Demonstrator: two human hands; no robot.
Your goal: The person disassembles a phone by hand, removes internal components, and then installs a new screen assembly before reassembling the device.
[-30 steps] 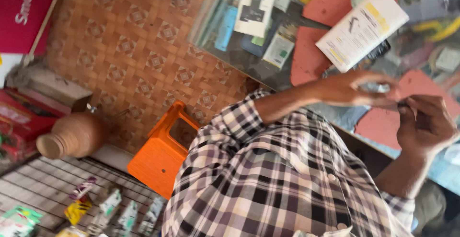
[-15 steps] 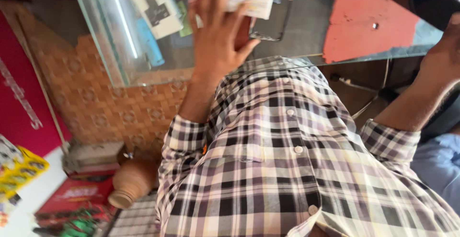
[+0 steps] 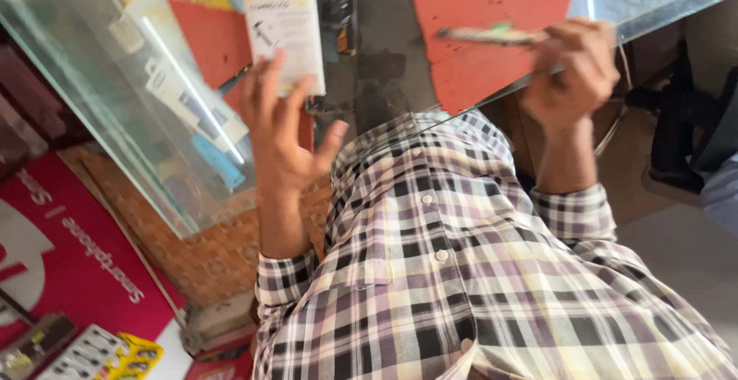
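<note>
Hands work above a glass counter (image 3: pixel 138 142) in the head view, which is tilted and partly blurred by motion. The left hand (image 3: pixel 280 134) is raised with its fingers (image 3: pixel 265 80) spread wide and nothing in its grasp; its fingertips reach up to the lower edge of a white carton (image 3: pixel 283 19) lying flat on the glass, and whether they touch it cannot be told. The right hand (image 3: pixel 573 65) is curled into a closed grip around a thin stick-like tool (image 3: pixel 484 36), greenish at one spot, which points sideways over a red mat (image 3: pixel 492 3) on the counter top. Both sleeves belong to a checked shirt (image 3: pixel 461 272) that fills the lower middle of the view. Under the glass lie pale and blue packets (image 3: pixel 192 111). A pink sign (image 3: pixel 69 249) stands at lower left.
</note>
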